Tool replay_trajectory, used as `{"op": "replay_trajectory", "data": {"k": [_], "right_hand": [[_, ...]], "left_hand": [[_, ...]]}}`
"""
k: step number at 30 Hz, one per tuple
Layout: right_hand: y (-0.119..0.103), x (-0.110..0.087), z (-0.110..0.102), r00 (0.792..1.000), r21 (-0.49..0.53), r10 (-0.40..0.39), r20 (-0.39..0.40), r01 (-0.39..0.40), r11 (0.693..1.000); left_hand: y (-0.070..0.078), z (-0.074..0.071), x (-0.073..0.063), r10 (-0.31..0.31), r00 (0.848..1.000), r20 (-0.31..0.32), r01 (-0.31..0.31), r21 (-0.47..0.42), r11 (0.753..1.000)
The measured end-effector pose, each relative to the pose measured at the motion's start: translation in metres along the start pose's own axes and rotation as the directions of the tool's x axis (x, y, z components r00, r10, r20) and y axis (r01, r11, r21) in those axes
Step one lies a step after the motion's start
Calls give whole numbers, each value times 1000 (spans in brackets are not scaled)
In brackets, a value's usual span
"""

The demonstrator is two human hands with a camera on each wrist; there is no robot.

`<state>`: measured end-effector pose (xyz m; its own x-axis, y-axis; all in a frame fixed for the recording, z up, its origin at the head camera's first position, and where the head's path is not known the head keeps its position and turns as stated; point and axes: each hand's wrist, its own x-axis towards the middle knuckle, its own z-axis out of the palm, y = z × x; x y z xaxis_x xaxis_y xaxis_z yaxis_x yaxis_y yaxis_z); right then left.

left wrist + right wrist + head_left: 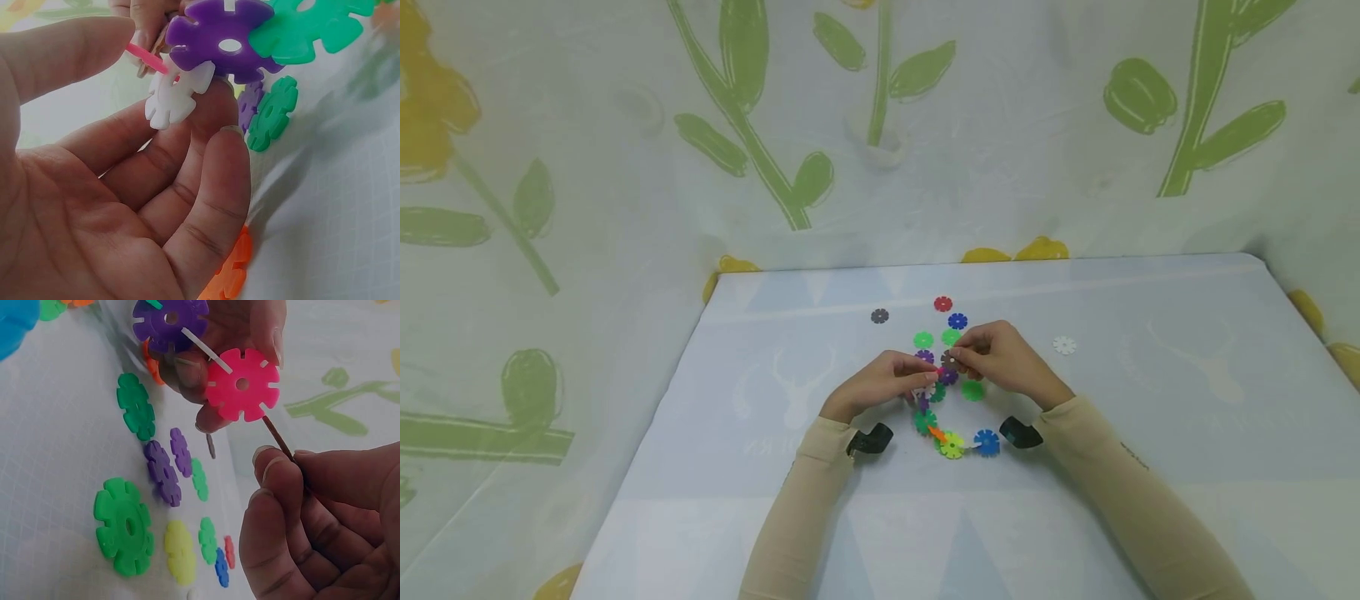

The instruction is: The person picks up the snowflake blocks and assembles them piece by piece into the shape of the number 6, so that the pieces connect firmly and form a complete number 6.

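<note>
My left hand (883, 382) pinches a pink slotted snowflake disc (253, 399) between thumb and fingers. The pink disc joins a white disc (164, 107), which joins a purple disc (194, 50). From there a linked chain curves down through a green disc, an orange disc (936, 433) and a yellow-green disc (952, 450) to a blue disc (988, 442). With thumb and fingertips my right hand (1007, 360) holds a brown disc (279, 437), seen edge-on in the right wrist view. Its far edge meets the pink disc's rim at a slot.
Loose discs lie on the white table around the hands: a green one (115, 540), a yellow one (179, 550) and several purple and green ones. Farther off are a grey disc (880, 316), a red disc (943, 304) and a white disc (1064, 345). A patterned cloth wall stands behind.
</note>
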<state>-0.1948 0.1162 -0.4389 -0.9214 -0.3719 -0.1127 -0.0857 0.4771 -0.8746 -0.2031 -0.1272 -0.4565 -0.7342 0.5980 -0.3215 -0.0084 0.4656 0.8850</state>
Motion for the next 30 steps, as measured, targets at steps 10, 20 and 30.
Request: {"op": "replay_trajectory", "data": {"k": [10, 20, 30], "right_hand": [[1, 0, -1, 999, -29, -28, 41, 29, 999], [0, 0, 5, 999, -78, -31, 16, 32, 996], [1, -1, 7, 999, -95, -51, 2, 51, 994]], "left_hand": [[-2, 1, 1, -1, 1000, 3, 1, -1, 1000], [-1, 2, 2, 44, 999, 3, -44, -6, 999], [-1, 7, 4, 134, 991, -16, -134, -23, 991]]}}
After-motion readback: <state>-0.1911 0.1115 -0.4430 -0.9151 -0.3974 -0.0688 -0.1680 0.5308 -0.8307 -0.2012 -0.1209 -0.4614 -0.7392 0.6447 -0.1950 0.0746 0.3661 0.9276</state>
